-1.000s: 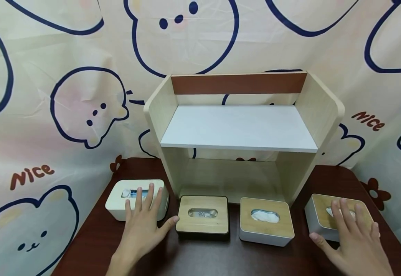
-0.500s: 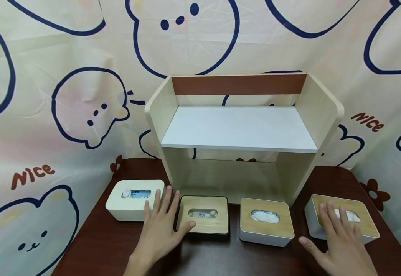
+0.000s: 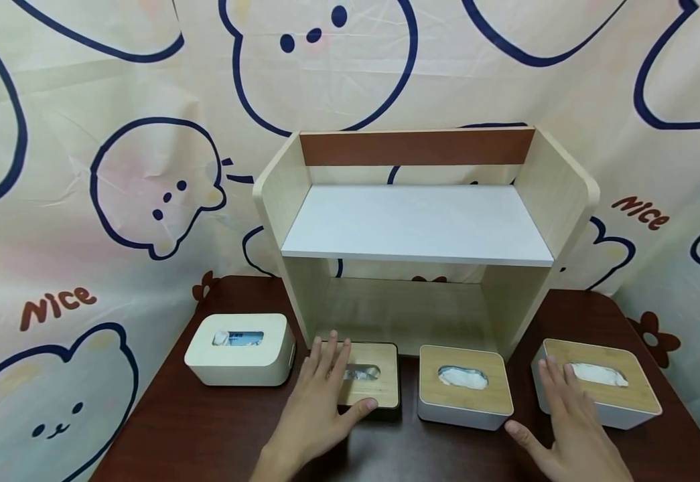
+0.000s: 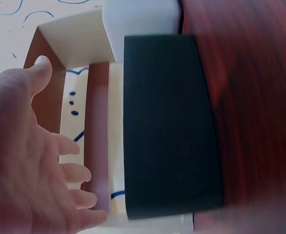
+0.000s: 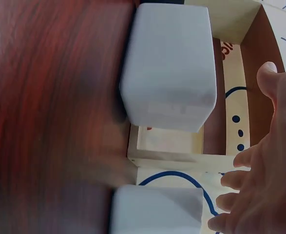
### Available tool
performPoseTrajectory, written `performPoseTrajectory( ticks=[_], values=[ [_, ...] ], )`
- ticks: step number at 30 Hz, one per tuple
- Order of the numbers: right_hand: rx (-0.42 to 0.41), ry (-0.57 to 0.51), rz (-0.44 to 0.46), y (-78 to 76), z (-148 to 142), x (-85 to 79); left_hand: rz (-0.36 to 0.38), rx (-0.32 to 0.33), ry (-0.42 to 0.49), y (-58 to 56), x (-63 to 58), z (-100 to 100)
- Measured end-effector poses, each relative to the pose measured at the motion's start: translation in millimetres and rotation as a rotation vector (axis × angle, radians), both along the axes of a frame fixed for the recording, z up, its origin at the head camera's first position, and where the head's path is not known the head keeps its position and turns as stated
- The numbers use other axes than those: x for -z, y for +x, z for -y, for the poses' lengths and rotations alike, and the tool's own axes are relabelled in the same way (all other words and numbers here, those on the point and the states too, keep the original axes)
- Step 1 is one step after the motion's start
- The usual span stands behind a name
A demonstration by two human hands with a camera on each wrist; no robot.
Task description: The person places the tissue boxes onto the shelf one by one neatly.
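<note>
In the head view my left hand (image 3: 316,405), fingers straight and spread, hovers over the left part of a black tissue box (image 3: 386,375) with a wooden lid. The left wrist view shows that hand apart from the black box's side (image 4: 172,126). My right hand (image 3: 575,428), also holding nothing, overlaps the left front of the far-right tissue box (image 3: 633,385), white with a wooden lid. Another white, wooden-lidded tissue box (image 3: 467,395) sits between the hands. An all-white tissue box (image 3: 241,355) stands at the far left. Tissue shows in the lid slots.
Behind the boxes stands a light wooden two-tier shelf (image 3: 416,224) with a white upper board and a brown back rail. Everything rests on a dark brown table (image 3: 205,428). A curtain (image 3: 145,80) printed with bear outlines hangs behind and at the sides.
My left hand has moved right, from the all-white tissue box to over the black one. My right hand has shifted left, uncovering more of the far-right tissue box. The boxes have stayed put.
</note>
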State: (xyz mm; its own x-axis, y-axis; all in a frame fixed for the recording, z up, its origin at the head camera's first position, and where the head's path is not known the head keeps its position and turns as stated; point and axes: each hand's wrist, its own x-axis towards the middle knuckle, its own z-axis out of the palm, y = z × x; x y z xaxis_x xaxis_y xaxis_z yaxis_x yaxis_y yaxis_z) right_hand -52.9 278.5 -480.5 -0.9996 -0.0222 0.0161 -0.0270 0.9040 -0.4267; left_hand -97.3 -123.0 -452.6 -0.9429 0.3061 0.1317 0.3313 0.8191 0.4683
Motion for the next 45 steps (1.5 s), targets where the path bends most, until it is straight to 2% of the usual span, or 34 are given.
performPoseTrajectory(
  ticks=[4, 12, 16, 21, 26, 30, 37, 41, 45],
  values=[
    [0.003, -0.018, 0.008, 2.7, 5, -0.5, 0.02, 0.03, 0.046, 2.7, 1.6, -12],
    [0.002, -0.029, 0.073, 4.5, 17, -3.3, 0.123, 0.087, 0.12, 7.1, 5.5, -33],
    [0.009, -0.043, 0.08, 7.1, 22, -2.1, 0.143, 0.125, 0.166, 8.9, 6.2, -43],
    [0.006, -0.119, 0.072, 10.3, 27, 0.6, 0.167, 0.173, 0.236, 11.2, 6.0, -54],
    [0.004, -0.19, 0.039, 11.8, 33, 3.0, 0.184, 0.208, 0.344, 13.6, 9.6, -64],
    [0.017, -0.205, 0.047, 10.8, 36, 5.1, 0.186, 0.212, 0.413, 15.9, 13.8, -75],
    [0.049, -0.235, 0.071, 7.5, 39, 8.1, 0.192, 0.164, 0.486, 21.2, 17.7, -94],
    [0.054, -0.282, 0.024, 7.0, 40, 13.1, 0.159, 0.151, 0.557, 25.2, 22.0, -103],
    [0.066, -0.363, -0.001, 7.0, 42, 18.7, 0.133, 0.122, 0.616, 27.9, 32.7, -115]
  ],
)
